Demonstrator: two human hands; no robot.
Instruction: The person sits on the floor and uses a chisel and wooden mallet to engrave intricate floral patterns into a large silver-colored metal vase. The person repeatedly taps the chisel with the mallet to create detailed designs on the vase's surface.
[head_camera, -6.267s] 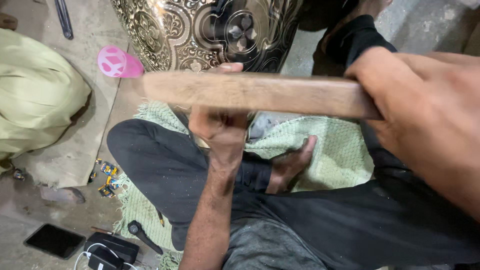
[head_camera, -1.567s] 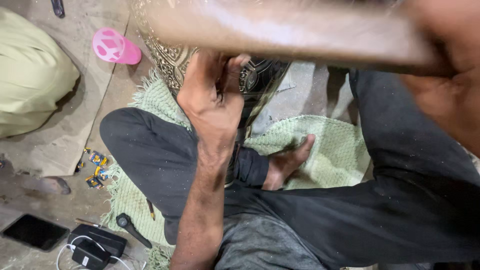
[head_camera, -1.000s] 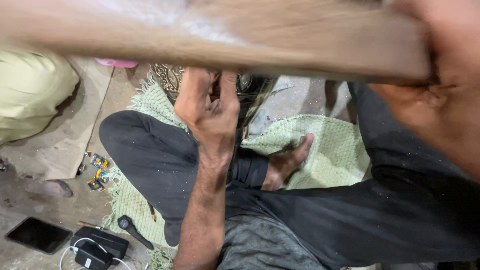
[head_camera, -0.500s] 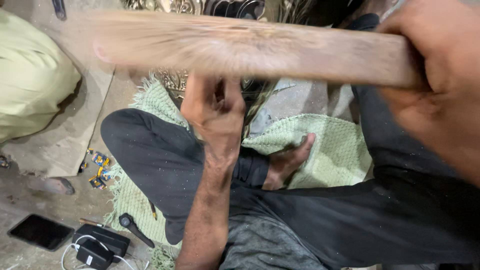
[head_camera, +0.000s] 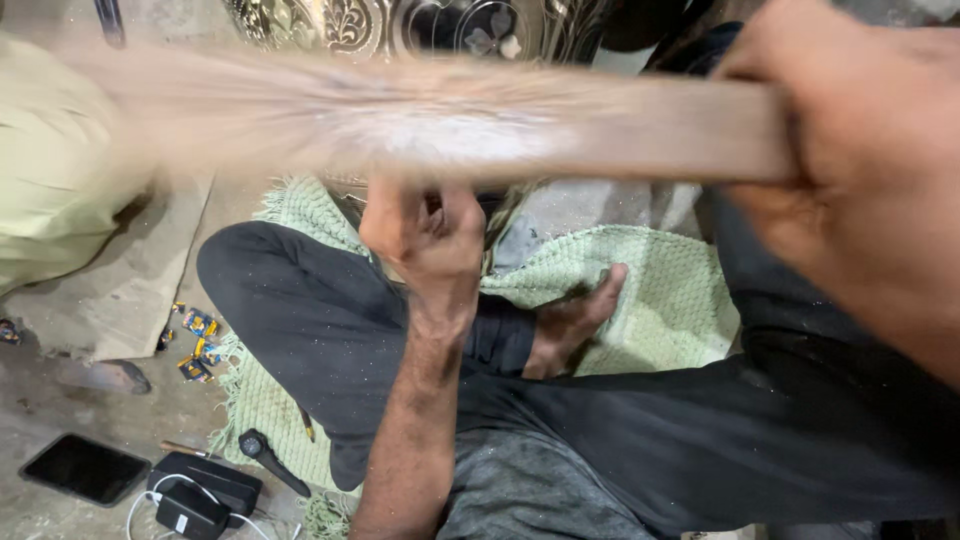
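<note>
right hand (head_camera: 860, 190): we close it around the end of the wooden stick (head_camera: 450, 125), blurred across the top | left hand (head_camera: 425, 235): fingers curled, what it holds we cannot tell | below: green mat (head_camera: 650, 290), embossed metal sheet (head_camera: 400, 25) behind

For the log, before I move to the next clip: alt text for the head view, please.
A seated person's right hand grips a long wooden stick, motion-blurred, above the left hand, which is closed at the edge of an ornate engraved metal piece. Crossed legs in dark trousers rest on a green mat.
</note>
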